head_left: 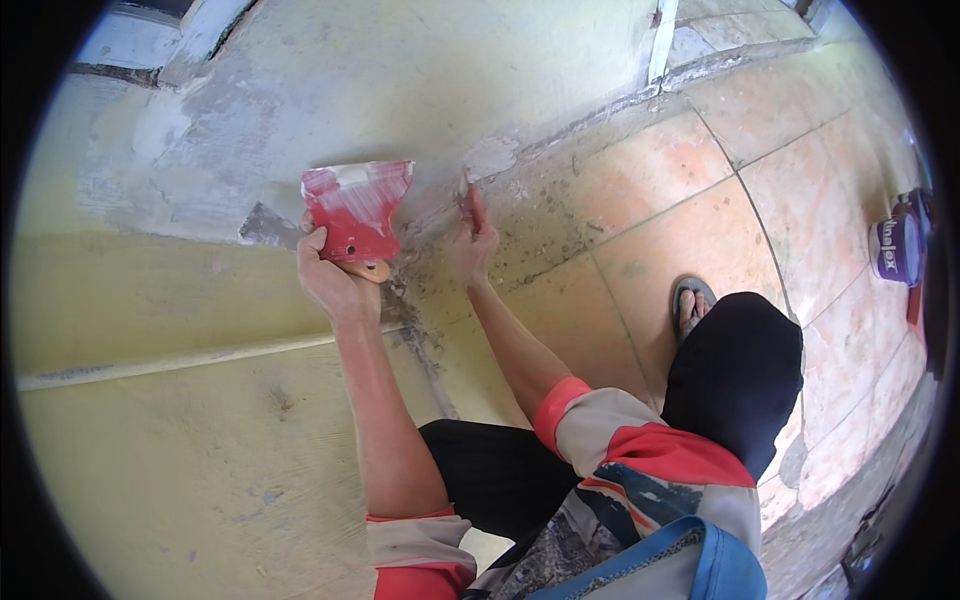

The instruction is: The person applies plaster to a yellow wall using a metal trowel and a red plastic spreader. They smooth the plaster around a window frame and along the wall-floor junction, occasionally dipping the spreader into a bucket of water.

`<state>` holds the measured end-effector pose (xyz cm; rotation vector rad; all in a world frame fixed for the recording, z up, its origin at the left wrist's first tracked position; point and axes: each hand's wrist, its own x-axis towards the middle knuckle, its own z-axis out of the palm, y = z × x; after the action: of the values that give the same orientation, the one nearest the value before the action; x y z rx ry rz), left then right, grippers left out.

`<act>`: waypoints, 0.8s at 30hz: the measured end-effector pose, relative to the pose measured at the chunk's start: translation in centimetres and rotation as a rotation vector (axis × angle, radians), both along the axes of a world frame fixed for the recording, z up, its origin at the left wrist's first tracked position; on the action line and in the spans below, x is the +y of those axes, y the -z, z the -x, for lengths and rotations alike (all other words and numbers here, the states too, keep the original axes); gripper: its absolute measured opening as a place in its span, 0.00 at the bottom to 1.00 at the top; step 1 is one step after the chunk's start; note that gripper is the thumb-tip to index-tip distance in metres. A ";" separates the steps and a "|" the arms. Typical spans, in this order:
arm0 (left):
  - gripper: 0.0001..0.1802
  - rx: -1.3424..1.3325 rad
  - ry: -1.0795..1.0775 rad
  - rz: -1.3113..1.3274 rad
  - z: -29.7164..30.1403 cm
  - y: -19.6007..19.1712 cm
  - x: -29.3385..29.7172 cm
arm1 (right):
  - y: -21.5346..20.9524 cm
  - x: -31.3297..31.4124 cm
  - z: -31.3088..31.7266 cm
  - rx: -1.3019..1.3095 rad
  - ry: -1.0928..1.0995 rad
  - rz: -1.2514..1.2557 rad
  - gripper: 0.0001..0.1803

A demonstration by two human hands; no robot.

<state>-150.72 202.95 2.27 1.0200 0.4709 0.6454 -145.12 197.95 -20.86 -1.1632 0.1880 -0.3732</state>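
My left hand (335,285) is closed around a red plastic putty spreader (352,235), its wide edge smeared with white putty. Under the spreader, in the same hand, the end of a wooden handle (372,270) sticks out. A grey metal blade (268,225) shows beyond the fingers; whether it belongs to that handle is hidden. My right hand (474,250) grips a small putty knife (473,205) by its red handle. Its tip is at the foot of the wall, beside a whitish putty patch (490,157).
A patchy, pale yellow wall (400,100) meets the orange tiled floor (660,240), with crumbs and dirt along the joint. My sandalled foot (690,305) rests on the tiles. A purple-and-white tub (898,250) stands at the far right. A ledge edge (180,362) runs along the left.
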 end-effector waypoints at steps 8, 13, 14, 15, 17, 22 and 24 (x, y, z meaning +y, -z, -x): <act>0.19 0.040 -0.060 0.002 -0.2 -0.7 0.3 | 3.1 -4.3 -5.3 0.377 0.046 -0.345 0.27; 0.19 0.031 -0.019 0.002 -0.8 0.2 0.2 | 5.5 -5.6 -9.5 0.389 0.108 -0.012 0.28; 0.19 0.033 -0.024 -0.004 -1.0 0.2 0.0 | 6.0 -5.9 -10.2 0.397 0.127 0.031 0.29; 0.19 0.039 -0.050 -0.020 -0.7 0.1 0.2 | 5.4 -5.2 -10.1 0.431 0.133 0.046 0.29; 0.19 0.045 -0.096 -0.037 0.2 -0.4 0.9 | 2.5 -3.2 -9.9 0.490 0.134 0.074 0.30; 0.19 0.039 -0.043 0.017 -1.2 0.2 0.0 | 1.4 -1.9 -14.7 0.693 0.314 0.396 0.34; 0.18 0.062 -0.013 -0.007 -1.2 0.6 0.1 | -0.5 -1.2 -14.3 0.624 0.281 0.378 0.35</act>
<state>-149.57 203.07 1.67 1.0469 0.5305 0.6285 -130.82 196.79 -20.39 -1.6104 0.8608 -0.2871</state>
